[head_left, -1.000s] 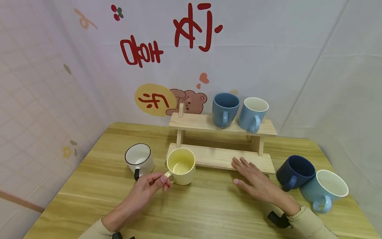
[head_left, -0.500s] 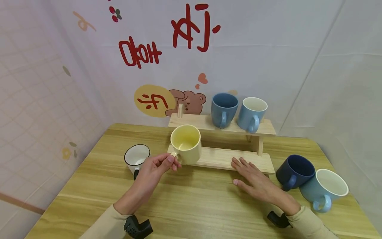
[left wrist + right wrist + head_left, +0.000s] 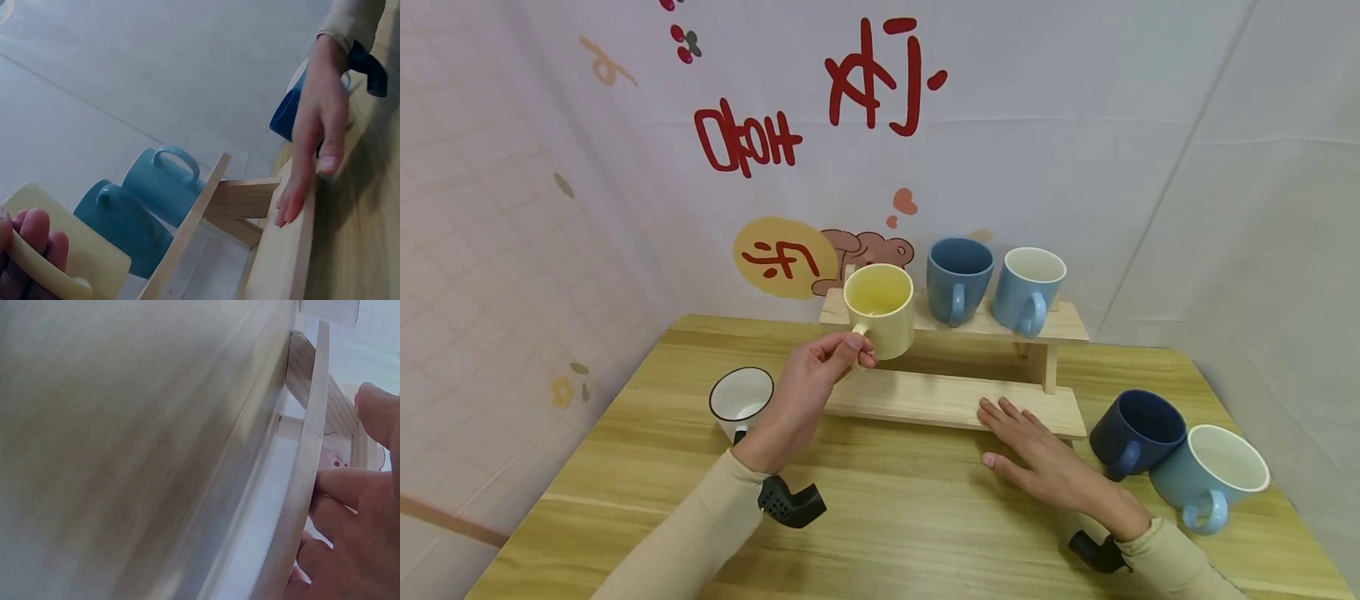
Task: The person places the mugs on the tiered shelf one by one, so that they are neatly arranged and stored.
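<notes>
A pale yellow mug [image 3: 891, 321] is gripped by its handle in my left hand [image 3: 820, 371], raised in front of the top tier's left end on the wooden two-tier rack [image 3: 917, 396]. In the left wrist view the fingers curl round the yellow handle [image 3: 47, 269]. Two mugs stand upright on the top tier: a slate-blue mug [image 3: 958, 279] and, right of it, a light blue mug [image 3: 1028, 292] with a white inside. My right hand [image 3: 1037, 462] rests with straight fingers on the lower tier's right part; the right wrist view shows those fingers [image 3: 340, 519] along the board's edge.
A white mug [image 3: 737, 400] with a black rim stands on the wooden table [image 3: 865, 533] at left, partly behind my left hand. At right, a navy mug [image 3: 1138, 433] and a large light blue mug [image 3: 1210, 479] stand close together. A printed cloth [image 3: 1037, 125] hangs behind the rack.
My left hand has lifted the yellow mug off the table and carried it up, forward and slightly right to the top tier's height. The right hand has stayed on the lower tier.
</notes>
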The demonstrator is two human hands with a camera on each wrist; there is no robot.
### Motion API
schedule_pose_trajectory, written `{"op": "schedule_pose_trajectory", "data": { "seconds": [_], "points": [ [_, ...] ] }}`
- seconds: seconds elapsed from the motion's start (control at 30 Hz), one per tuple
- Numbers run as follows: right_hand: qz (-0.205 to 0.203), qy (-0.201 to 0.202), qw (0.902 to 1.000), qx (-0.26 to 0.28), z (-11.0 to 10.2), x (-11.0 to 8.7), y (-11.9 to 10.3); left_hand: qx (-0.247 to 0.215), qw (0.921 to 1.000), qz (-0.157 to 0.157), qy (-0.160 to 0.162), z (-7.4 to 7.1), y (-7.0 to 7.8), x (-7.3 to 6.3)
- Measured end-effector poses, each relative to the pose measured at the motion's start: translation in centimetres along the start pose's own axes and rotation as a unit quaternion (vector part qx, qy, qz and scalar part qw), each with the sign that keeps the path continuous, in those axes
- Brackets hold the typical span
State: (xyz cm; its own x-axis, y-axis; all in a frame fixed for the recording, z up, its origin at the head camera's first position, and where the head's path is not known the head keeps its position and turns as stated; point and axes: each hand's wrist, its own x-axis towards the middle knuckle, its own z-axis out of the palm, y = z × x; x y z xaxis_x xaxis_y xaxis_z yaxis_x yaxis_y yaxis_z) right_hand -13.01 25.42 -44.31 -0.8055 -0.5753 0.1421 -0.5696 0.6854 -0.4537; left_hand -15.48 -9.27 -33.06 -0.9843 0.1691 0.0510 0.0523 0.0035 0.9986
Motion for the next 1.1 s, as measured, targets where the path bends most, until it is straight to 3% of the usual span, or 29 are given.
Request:
{"op": "schedule_pose_trajectory", "data": {
  "seconds": [0.33, 0.67, 0.9, 1.1],
  "points": [
    [0.006, 0.000, 1.0000, 0.001, 0.1, -0.2, 0.0, -0.001, 0.9997, 0.014, 0.018, 0.6, 0.3, 3.4],
    [0.003, 0.002, 1.0000, 0.007, 0.0, -0.2, 0.0, 0.003, 0.9994, 0.000, 0.035, 1.3, 0.3, 5.9],
    [0.001, 0.001, 1.0000, 0.005, 0.1, -0.3, 0.0, -0.013, 0.9991, -0.019, 0.037, 1.6, -0.2, 6.9],
    [-0.001, 0.001, 1.0000, 0.005, 0.0, -0.2, 0.0, 0.000, 0.9994, -0.022, 0.027, 1.7, -0.6, 7.2]
  ]
}}
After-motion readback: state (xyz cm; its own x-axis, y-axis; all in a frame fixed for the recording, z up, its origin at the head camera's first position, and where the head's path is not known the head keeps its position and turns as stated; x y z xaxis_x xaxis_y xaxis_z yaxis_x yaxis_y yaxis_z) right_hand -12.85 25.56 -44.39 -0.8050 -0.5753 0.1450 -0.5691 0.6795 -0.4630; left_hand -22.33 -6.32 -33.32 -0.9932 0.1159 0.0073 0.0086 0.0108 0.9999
